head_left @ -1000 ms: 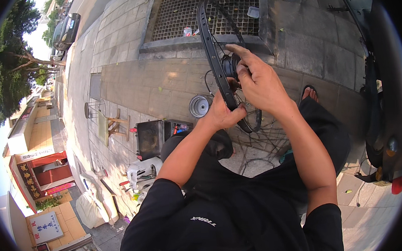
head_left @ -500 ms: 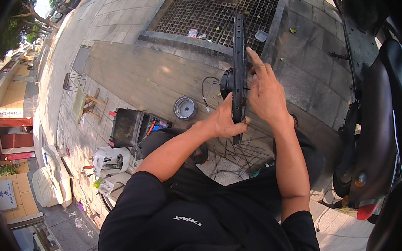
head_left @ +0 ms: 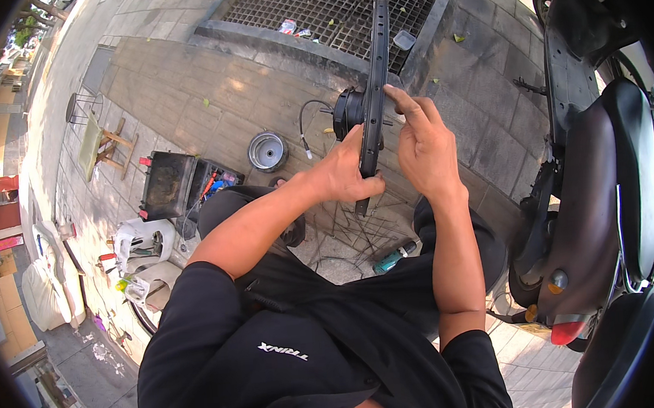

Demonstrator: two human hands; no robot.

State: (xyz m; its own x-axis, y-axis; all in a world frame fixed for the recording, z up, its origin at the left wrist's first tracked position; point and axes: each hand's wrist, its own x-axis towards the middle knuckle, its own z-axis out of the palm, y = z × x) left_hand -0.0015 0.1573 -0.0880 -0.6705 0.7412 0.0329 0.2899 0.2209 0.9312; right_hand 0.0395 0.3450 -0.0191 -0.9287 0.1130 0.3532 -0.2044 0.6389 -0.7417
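Note:
A black wheel rim (head_left: 376,87), seen nearly edge-on, stands upright in front of me with a black hub (head_left: 348,109) inside it; a cable hangs from the hub. My left hand (head_left: 347,171) is closed round the rim's near end, thumb on the outer edge. My right hand (head_left: 427,144) is at the rim's right side. Its index finger stretches forward to the rim, the other fingers are bent, and its thumb is mostly hidden. Thin loose spokes (head_left: 350,231) lie on the ground below, beside a green power tool (head_left: 394,258).
A round metal bowl (head_left: 268,151) sits left of the hub. Further left are an open black toolbox (head_left: 170,184), a white plastic stool (head_left: 144,239) holding tools, and a small wooden stool (head_left: 114,147). A scooter (head_left: 581,209) stands close on the right; a tree grate (head_left: 321,11) lies ahead.
My view has shifted, so the scene sits further left and more of the green power tool shows. The left hand keeps its hold on the rim; the right index finger remains beside it.

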